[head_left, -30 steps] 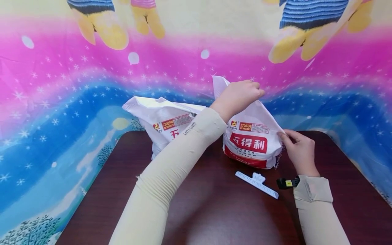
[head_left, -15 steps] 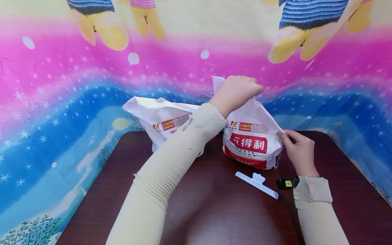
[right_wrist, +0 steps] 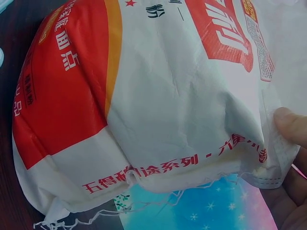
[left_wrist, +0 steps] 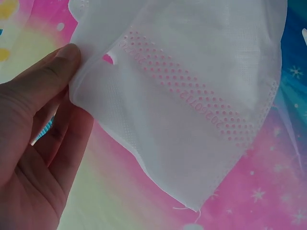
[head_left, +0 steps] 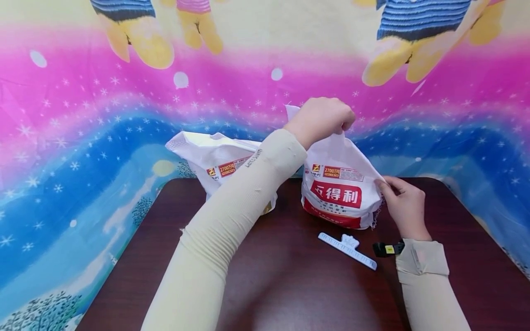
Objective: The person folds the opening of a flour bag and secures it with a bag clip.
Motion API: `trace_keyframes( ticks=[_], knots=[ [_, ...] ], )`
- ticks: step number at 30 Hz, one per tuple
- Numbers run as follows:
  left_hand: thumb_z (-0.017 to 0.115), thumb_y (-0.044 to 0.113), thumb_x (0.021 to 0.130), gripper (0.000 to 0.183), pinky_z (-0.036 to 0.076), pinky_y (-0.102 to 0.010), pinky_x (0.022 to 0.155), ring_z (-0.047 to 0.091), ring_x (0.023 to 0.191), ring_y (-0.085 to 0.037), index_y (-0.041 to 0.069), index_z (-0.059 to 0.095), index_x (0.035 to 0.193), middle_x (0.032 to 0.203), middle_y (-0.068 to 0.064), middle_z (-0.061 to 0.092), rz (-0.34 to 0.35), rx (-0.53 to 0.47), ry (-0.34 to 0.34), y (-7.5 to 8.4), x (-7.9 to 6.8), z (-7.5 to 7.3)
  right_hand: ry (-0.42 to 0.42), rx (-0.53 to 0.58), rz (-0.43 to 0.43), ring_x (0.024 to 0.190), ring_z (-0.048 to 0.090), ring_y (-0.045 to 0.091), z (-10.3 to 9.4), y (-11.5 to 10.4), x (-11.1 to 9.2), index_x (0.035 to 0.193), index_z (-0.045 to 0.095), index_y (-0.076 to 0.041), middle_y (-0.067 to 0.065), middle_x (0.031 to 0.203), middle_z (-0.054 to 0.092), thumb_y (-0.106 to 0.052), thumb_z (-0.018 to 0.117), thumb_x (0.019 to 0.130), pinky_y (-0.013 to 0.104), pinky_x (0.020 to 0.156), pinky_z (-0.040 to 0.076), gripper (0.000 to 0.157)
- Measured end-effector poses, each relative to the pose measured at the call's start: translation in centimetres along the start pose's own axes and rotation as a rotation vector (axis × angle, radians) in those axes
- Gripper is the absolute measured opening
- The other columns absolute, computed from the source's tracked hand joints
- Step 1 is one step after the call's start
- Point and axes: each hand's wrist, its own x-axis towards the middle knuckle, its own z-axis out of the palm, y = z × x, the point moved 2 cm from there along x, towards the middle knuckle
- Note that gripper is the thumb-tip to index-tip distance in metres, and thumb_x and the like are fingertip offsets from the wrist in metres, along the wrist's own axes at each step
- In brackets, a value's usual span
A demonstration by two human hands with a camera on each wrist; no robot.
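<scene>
A white flour bag with red print stands upright on the table. My left hand pinches its top edge between thumb and fingers; the left wrist view shows the white bag top with its dotted band. Lower down, my right hand pinches the bag's right side edge. In the right wrist view, the thumb lies on the bag's front, near a seam with loose threads. A pale blue bag clip lies on the table in front of the bag.
A second white flour bag stands to the left, its top flopped over and partly hidden behind my left sleeve. The dark brown table has rounded back corners. A colourful printed cloth hangs behind it.
My left hand has risen slightly, and its sleeve has shifted up with it, still gripping the bag's top. My right hand, the clip and the second bag have stayed in place.
</scene>
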Motion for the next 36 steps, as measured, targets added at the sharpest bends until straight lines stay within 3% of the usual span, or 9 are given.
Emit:
trace_keyframes(
  ticks=[6,11,15,17,20,36],
  knots=[
    [0.079,0.031,0.090,0.030,0.051,-0.020,0.092,0.060,0.107,-0.008,0.026,0.073,0.119,0.119,0.009,0.068,-0.047,-0.108,-0.042,-0.5,0.1,-0.3,0.000,0.005,-0.009,0.099,0.069,0.038,0.1,0.0,0.1,0.125,0.071,-0.004,0.020,0.119,0.071,-0.023,0.067,0.099,0.001,0.070,0.041,0.033],
    [0.077,0.029,0.091,0.026,0.051,-0.021,0.091,0.059,0.109,-0.009,0.026,0.074,0.117,0.119,0.008,0.067,-0.046,-0.129,-0.067,-0.7,0.5,-0.7,-0.002,-0.006,-0.010,0.100,0.070,0.039,0.0,-0.2,0.2,0.125,0.072,-0.004,0.020,0.119,0.071,-0.023,0.067,0.099,0.005,0.072,0.045,0.033],
    [0.075,0.028,0.093,0.024,0.051,-0.022,0.092,0.059,0.110,-0.010,0.024,0.075,0.117,0.120,0.006,0.068,-0.043,-0.132,-0.080,-0.7,0.9,-0.9,-0.009,-0.030,0.009,0.102,0.070,0.039,-0.1,-0.3,0.1,0.126,0.071,-0.005,0.020,0.120,0.071,-0.024,0.067,0.099,0.029,0.081,0.056,0.034],
    [0.075,0.028,0.093,0.024,0.051,-0.022,0.092,0.059,0.110,-0.011,0.024,0.075,0.117,0.120,0.006,0.068,-0.045,-0.134,-0.084,-0.7,1.0,-0.9,-0.012,-0.041,0.014,0.103,0.070,0.040,-0.1,-0.4,0.0,0.126,0.071,-0.005,0.021,0.120,0.070,-0.024,0.067,0.099,0.044,0.083,0.055,0.034],
    [0.075,0.029,0.093,0.023,0.051,-0.023,0.091,0.060,0.109,-0.011,0.024,0.075,0.115,0.118,0.005,0.068,-0.050,-0.137,-0.092,-0.7,1.1,-1.1,-0.008,-0.049,0.009,0.104,0.069,0.042,0.0,-0.5,-0.1,0.126,0.071,-0.003,0.022,0.120,0.070,-0.023,0.067,0.100,0.055,0.083,0.052,0.033],
    [0.075,0.026,0.093,0.018,0.052,-0.025,0.089,0.057,0.111,-0.012,0.023,0.075,0.111,0.120,0.005,0.066,-0.083,-0.166,-0.115,-0.7,1.1,-1.7,-0.017,-0.081,-0.027,0.102,0.066,0.044,-0.4,-1.3,-0.6,0.128,0.067,-0.001,0.024,0.122,0.067,-0.023,0.070,0.098,0.062,0.082,0.054,0.038]
  ],
)
